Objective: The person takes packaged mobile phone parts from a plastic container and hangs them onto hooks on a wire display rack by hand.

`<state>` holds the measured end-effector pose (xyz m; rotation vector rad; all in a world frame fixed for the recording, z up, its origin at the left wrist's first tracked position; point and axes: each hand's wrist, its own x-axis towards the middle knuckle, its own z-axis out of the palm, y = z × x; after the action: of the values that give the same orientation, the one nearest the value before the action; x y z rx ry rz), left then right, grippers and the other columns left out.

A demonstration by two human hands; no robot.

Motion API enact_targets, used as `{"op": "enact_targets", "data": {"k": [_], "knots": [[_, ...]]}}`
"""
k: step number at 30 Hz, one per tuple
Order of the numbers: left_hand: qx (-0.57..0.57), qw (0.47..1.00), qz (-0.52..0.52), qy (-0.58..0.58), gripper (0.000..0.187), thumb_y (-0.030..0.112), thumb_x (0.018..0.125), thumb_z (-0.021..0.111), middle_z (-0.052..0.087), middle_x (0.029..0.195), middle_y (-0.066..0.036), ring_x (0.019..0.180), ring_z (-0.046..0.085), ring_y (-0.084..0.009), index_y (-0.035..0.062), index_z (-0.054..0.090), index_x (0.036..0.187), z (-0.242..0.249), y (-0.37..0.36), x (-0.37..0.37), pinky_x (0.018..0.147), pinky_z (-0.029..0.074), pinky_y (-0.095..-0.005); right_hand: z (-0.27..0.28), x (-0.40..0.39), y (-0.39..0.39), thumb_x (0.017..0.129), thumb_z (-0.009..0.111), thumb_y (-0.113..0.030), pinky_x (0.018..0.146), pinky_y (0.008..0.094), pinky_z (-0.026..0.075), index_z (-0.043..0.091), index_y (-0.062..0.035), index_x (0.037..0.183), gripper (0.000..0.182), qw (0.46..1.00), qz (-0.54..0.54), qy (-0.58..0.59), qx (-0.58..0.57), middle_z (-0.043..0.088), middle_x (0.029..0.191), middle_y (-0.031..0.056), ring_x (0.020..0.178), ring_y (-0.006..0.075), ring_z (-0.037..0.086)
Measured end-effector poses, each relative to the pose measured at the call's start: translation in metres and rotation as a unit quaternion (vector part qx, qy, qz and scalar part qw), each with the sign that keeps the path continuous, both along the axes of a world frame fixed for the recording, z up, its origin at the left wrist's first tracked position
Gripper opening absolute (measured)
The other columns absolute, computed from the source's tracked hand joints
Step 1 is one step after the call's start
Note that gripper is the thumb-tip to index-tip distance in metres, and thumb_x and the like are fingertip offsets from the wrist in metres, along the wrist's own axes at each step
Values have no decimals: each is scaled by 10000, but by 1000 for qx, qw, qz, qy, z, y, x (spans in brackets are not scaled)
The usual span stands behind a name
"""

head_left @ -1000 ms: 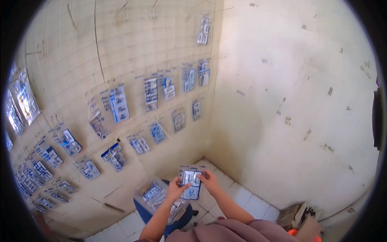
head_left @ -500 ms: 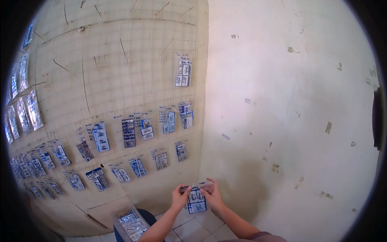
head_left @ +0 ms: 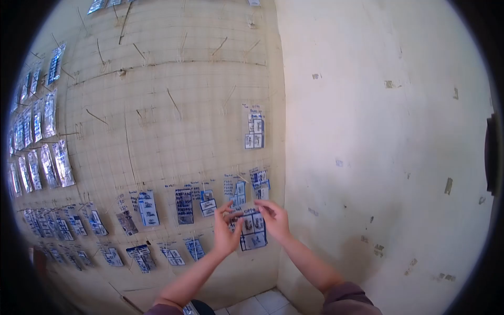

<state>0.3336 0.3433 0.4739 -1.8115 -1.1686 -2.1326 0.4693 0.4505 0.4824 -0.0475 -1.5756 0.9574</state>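
A clear plastic packet [head_left: 255,241] with blue-bordered white labels and handwriting along its top hangs upright between my two hands, in front of the wire grid wall. My left hand [head_left: 227,233] holds its upper left edge, thumb in front and the other fingers partly raised. At the upper right corner, my right hand [head_left: 275,221] pinches the packet between thumb and fingers. Just behind my fingertips, similar packets [head_left: 239,195] hang on the grid, partly covered by my hands. Another packet [head_left: 254,131] hangs higher up, near the wall corner.
The wire grid [head_left: 157,121] carries several protruding hooks [head_left: 173,102] and rows of packets [head_left: 148,210]. Shiny packets [head_left: 63,163] hang at the far left. A pale side wall [head_left: 378,157] stands on the right. Below lie floor tiles [head_left: 270,300] and a dark round object [head_left: 202,307], partly hidden.
Both hands have raised the packet from low above the floor toward the lower hanging rows. The view has tilted upward, and the box of packets below has mostly left it.
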Motion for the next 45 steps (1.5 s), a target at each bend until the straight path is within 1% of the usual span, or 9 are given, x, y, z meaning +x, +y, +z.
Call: {"op": "enact_targets", "data": {"k": [5,8,13,14,17,23,37,43,45], "knots": [[-48,997,18,62,333,-32,887,619,576,1233,-175,901,666,-216,26,473,1181,73,22,-40,772,524,-301,71,-34,40,951,552,19,883,251,497,623,19,1236,294,996,11,-7,92,634,1191,101,1012,145,626],[-42,988,95,113,265,-31,894,618,585,1231,-130,880,628,-175,22,533,1140,118,36,-50,765,508,-290,119,-47,54,933,560,16,823,247,506,632,-29,1243,322,989,-30,-6,145,621,1212,98,1019,142,617],[54,964,175,194,497,-23,860,629,588,1220,-127,920,623,-236,81,510,1331,191,64,-61,769,520,-314,192,-65,80,887,606,-18,731,281,534,619,-73,1270,387,973,-83,23,213,603,1231,150,1008,226,632],[58,962,180,195,497,-23,860,629,588,1220,-127,920,623,-236,81,510,1331,204,68,-64,769,520,-314,205,-66,85,877,630,-66,810,314,529,610,-77,1281,405,974,-92,1,206,588,1259,171,1072,293,615],[102,939,214,250,541,-7,857,637,573,1252,-134,978,613,-264,90,490,1368,240,83,-69,776,525,-321,243,-79,110,876,631,-94,926,355,487,599,-82,1296,421,954,-137,37,264,573,1296,179,1156,330,579],[138,930,256,224,585,31,849,667,547,1322,-132,1072,598,-271,85,468,1397,300,110,-74,788,530,-334,306,-80,119,872,630,-116,1015,379,434,568,-42,1314,452,932,-137,74,326,555,1319,182,1227,346,535],[77,978,153,122,536,34,872,666,557,1342,-103,782,622,-114,33,487,1377,317,130,-82,663,513,-247,315,-89,139,849,658,-160,977,377,458,621,-2,1229,413,927,-146,52,341,588,1226,184,1145,349,576],[73,986,138,53,494,50,871,667,611,1266,-121,787,626,-111,5,521,1340,318,132,-82,657,511,-247,318,-94,142,841,671,-183,970,386,463,629,12,1211,420,920,-153,66,355,589,1218,194,1140,357,577],[70,980,168,80,504,56,861,682,618,1255,-123,792,631,-111,-2,523,1336,319,136,-94,664,515,-250,317,-96,144,840,674,-189,971,387,462,632,16,1204,421,921,-158,62,351,588,1219,199,1142,359,576]]}}
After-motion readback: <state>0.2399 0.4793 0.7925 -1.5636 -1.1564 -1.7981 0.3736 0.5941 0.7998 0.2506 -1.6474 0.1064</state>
